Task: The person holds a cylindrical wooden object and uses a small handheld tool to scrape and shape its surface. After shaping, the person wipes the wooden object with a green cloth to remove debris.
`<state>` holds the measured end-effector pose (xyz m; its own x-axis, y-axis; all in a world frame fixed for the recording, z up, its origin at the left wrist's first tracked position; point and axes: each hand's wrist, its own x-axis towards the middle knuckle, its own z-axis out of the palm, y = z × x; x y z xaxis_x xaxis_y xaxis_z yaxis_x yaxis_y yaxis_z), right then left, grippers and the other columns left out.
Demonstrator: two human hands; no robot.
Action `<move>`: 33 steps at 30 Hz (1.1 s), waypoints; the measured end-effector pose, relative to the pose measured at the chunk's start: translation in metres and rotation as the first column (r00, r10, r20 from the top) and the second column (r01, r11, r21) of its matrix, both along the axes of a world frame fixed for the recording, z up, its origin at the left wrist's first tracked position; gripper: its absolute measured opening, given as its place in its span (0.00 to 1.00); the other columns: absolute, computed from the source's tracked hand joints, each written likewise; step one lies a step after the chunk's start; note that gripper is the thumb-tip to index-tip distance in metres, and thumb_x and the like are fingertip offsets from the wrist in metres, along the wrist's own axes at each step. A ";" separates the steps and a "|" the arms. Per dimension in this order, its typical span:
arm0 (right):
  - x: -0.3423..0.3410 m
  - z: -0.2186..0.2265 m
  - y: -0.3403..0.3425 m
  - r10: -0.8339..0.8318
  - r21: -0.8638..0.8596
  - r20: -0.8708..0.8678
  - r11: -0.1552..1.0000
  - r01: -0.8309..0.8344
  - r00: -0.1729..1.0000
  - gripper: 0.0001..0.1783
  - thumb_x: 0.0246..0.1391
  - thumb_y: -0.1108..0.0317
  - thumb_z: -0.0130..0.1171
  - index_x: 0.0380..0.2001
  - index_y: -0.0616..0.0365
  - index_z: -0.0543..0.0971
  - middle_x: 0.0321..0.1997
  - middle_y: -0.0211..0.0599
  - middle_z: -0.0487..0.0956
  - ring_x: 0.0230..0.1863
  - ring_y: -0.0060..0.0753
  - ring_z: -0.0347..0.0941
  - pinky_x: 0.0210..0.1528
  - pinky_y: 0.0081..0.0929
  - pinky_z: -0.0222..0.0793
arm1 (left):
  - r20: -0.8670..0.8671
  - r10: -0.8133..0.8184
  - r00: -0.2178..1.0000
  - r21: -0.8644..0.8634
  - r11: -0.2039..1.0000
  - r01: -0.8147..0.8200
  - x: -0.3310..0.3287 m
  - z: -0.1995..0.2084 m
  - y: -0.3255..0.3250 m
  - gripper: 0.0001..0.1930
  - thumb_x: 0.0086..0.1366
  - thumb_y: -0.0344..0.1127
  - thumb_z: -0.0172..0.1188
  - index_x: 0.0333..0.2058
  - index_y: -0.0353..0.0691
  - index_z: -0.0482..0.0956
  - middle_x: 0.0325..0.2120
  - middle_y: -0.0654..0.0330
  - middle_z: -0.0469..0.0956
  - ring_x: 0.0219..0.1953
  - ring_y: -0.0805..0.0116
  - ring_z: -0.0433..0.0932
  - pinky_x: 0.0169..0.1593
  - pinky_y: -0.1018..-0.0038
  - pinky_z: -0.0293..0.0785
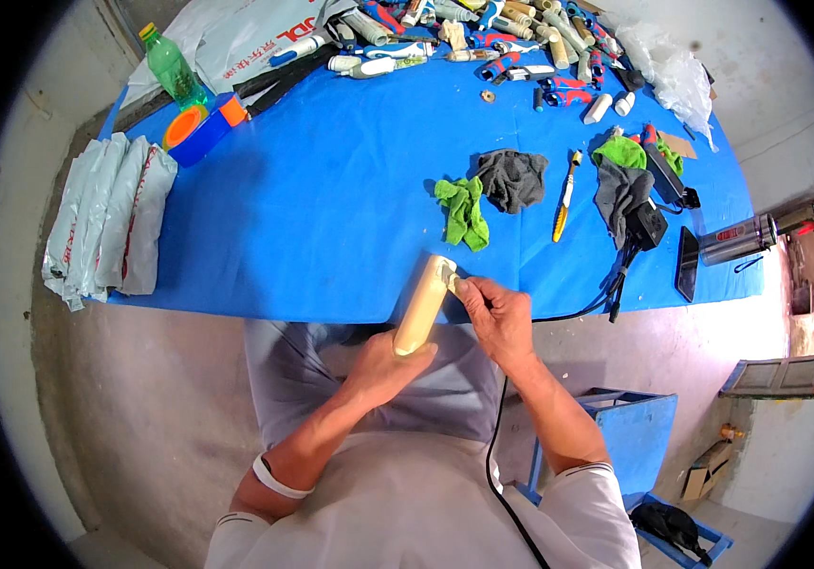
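My left hand (390, 366) is wrapped round the lower end of a long cream-coloured plastic casing (418, 315), which slants up and to the right over the table's front edge. At the casing's upper right side, my right hand (500, 318) has its thumb and forefinger pinched together. A small pale piece (453, 279) shows at those fingertips; I cannot make out what it is or whether it is part of the casing. Beyond the casing lie a crumpled green cloth (464, 213) and a dark grey cloth (511, 180). A yellow-and-white toothbrush (566, 197) lies to their right.
Loose plastic casings (559, 38) heap up at the back of the blue-covered table (312, 209). White plastic packages (108, 218), a green bottle (172, 66) and a blue-orange tape dispenser (203, 128) stand left. A black power adapter (649, 225), phone (687, 264) and metal cup (737, 239) lie right.
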<state>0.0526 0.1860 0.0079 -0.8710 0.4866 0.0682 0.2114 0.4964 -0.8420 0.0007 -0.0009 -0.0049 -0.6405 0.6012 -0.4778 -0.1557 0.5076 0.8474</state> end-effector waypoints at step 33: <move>-0.006 0.006 0.005 0.042 0.017 -0.002 0.999 -0.042 0.999 0.11 0.60 0.64 0.62 0.33 0.61 0.84 0.25 0.48 0.81 0.23 0.46 0.79 0.27 0.34 0.72 | 0.061 0.041 0.997 0.013 0.999 -0.042 0.001 0.008 0.002 0.19 0.61 0.46 0.63 0.34 0.31 0.77 0.22 0.59 0.75 0.26 0.72 0.72 0.32 0.67 0.70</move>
